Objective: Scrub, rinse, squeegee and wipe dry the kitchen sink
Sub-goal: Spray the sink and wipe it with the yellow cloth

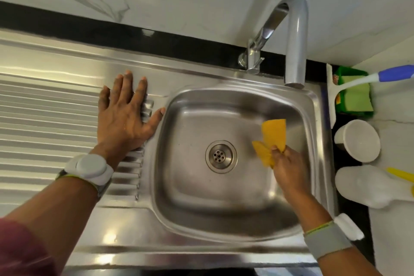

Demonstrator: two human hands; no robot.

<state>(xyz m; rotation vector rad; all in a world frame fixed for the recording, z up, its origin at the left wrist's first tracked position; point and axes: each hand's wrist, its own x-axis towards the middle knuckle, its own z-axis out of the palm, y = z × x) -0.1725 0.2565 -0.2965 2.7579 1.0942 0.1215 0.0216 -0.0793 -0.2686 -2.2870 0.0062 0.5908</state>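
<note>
The stainless steel sink [179, 219] fills the middle of the view, with its round drain [221, 156] in the centre of the basin. My right hand [287, 167] is inside the basin on the right side and grips a yellow cloth [272, 139] that lies against the right wall. My left hand [125, 114] rests flat, fingers spread, on the ribbed drainboard [44, 119] just left of the basin. The chrome tap [294, 42] arches over the basin's back edge.
On the counter to the right lie a white squeegee with a blue handle [367, 78], a green tray holding a green sponge [356, 98], a white cup [357, 140] and a white bottle with a yellow part [369, 188]. A marble wall stands behind.
</note>
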